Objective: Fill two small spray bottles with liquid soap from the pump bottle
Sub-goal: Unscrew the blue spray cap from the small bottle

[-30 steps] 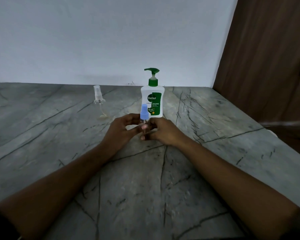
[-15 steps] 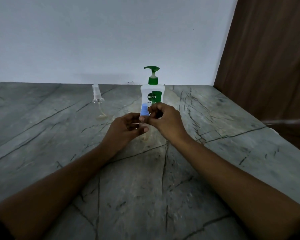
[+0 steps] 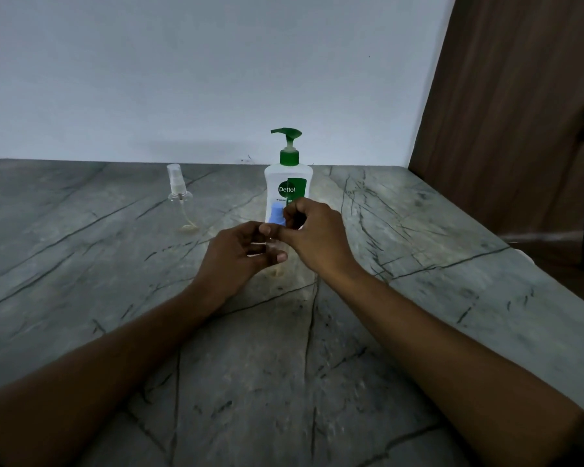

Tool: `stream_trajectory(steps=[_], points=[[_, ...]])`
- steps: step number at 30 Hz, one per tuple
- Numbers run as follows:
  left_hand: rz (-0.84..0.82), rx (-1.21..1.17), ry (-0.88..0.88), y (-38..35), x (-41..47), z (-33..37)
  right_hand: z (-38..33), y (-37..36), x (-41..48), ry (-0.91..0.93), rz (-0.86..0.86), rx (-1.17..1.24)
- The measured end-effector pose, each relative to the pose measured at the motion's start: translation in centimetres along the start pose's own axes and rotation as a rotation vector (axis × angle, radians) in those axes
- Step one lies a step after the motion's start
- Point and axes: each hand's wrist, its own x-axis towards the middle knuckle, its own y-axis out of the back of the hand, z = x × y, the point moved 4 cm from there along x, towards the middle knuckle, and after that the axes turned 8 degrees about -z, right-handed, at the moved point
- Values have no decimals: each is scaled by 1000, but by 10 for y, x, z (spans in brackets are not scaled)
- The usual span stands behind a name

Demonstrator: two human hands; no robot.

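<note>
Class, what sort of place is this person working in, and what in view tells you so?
Probably a plain room at home: a grey veined stone table against a bare pale wall, a brown wooden panel, and a household pump bottle of soap.

Pump bottle [image 3: 288,190]: translucent white body, green "Dettol" label, green collar and pump head, spout pointing left. It stands upright on the counter [image 3: 418,264], towards the far edge.

Blue-capped spray bottle [image 3: 276,214]: upright, just in front of the pump bottle. The left grip [image 3: 240,254] curls round its clear body, which is mostly hidden; the right grip [image 3: 317,237] pinches the blue cap.

Clear spray bottle [image 3: 179,197]: transparent cap and body, dip tube visible inside. It stands upright, well left of the pump bottle.
</note>
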Motion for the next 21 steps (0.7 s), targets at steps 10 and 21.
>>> stream_trajectory(steps=[10, 21], points=[[-24, -33, 12, -5, 1, 1, 8, 8, 5, 26, -203, 95], [-13, -1, 4, -5, -1, 2, 7, 8, 1, -29, -82, 90]])
